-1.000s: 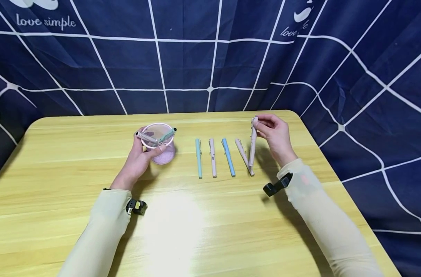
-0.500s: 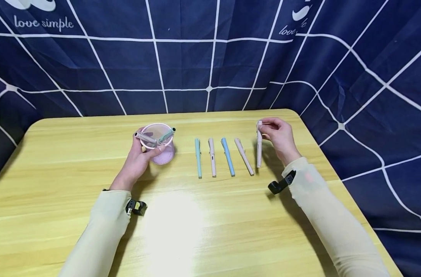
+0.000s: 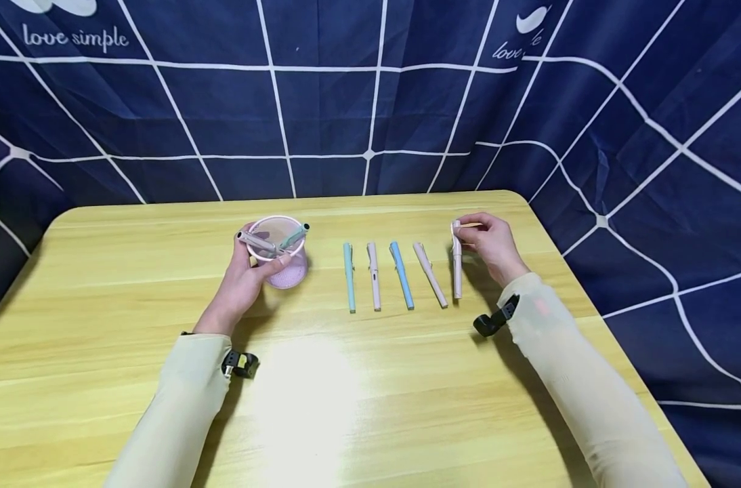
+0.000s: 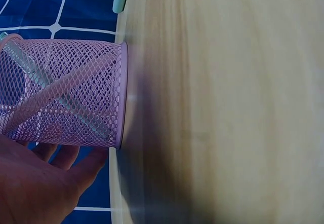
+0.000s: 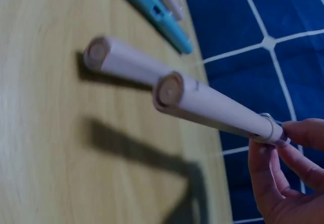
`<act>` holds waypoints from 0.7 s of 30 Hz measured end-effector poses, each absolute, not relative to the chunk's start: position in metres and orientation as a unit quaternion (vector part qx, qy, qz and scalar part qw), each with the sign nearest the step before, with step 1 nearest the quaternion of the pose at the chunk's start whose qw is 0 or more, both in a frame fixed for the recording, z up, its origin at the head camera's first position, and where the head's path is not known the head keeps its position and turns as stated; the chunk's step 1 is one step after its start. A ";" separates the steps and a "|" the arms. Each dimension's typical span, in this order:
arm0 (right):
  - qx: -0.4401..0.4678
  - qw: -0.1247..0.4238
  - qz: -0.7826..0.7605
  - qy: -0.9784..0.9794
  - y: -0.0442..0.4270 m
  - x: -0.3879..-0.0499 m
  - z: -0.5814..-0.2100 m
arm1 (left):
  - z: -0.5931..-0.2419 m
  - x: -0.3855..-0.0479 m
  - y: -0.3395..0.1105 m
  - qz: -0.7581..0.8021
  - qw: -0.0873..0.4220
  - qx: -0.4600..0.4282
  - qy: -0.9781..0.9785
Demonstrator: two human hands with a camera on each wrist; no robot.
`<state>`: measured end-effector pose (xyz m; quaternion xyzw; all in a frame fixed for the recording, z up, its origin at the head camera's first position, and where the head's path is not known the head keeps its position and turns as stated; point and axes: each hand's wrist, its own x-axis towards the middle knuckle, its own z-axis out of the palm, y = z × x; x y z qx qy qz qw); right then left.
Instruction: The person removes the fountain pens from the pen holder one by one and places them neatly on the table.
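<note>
My left hand (image 3: 239, 290) grips a pink mesh pen holder (image 3: 291, 275), its thumb on the near side below the rim. A greyish-pink pen (image 3: 256, 241) and a green pen (image 3: 294, 237) lean crosswise inside; the left wrist view shows both through the mesh. At the table's right, my right hand (image 3: 495, 247) pinches a pale pink pen (image 3: 457, 271) by its clip end. In the right wrist view the pen's other end (image 5: 169, 89) points toward the camera, and its shadow falls on the table. Beside it lies another pale pink pen (image 3: 431, 276).
Farther left in the row lie a blue pen (image 3: 402, 276), a light purple pen (image 3: 374, 278) and a green pen (image 3: 349, 279). The wooden table (image 3: 133, 285) ends at a dark blue curtain (image 3: 322, 115) with white lines, behind and to the right.
The pale pink pen in my right hand has shifted right, off the neighbouring pen it overlapped in view, and then slightly lower. My left hand and the pen holder have stayed put.
</note>
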<state>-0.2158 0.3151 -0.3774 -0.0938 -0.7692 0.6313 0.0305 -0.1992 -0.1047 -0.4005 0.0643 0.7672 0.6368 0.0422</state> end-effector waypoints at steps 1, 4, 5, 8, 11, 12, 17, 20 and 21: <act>-0.098 0.025 0.628 -0.771 0.316 -0.217 -0.379 | -0.401 -0.200 -0.105 0.638 0.043 0.065 0.766; -0.111 0.005 0.623 -0.774 0.319 -0.220 -0.383 | -0.401 -0.200 -0.105 0.641 0.043 0.065 0.764; -0.116 -0.003 0.621 -0.775 0.320 -0.221 -0.384 | -0.400 -0.200 -0.105 0.643 0.043 0.065 0.762; -0.126 -0.029 0.612 -0.780 0.321 -0.224 -0.387 | -0.400 -0.200 -0.106 0.646 0.042 0.065 0.759; -0.129 -0.051 0.592 -0.794 0.320 -0.228 -0.390 | -0.400 -0.200 -0.107 0.645 0.041 0.066 0.760; -0.130 -0.056 0.583 -0.800 0.320 -0.229 -0.390 | -0.400 -0.200 -0.107 0.642 0.040 0.066 0.762; -0.141 -0.076 0.551 -0.819 0.319 -0.233 -0.393 | -0.400 -0.200 -0.107 0.631 0.038 0.067 0.772; -0.146 -0.079 0.547 -0.821 0.318 -0.234 -0.395 | -0.400 -0.200 -0.106 0.631 0.040 0.066 0.772; -0.145 -0.079 0.545 -0.822 0.317 -0.234 -0.396 | -0.400 -0.200 -0.106 0.633 0.040 0.065 0.770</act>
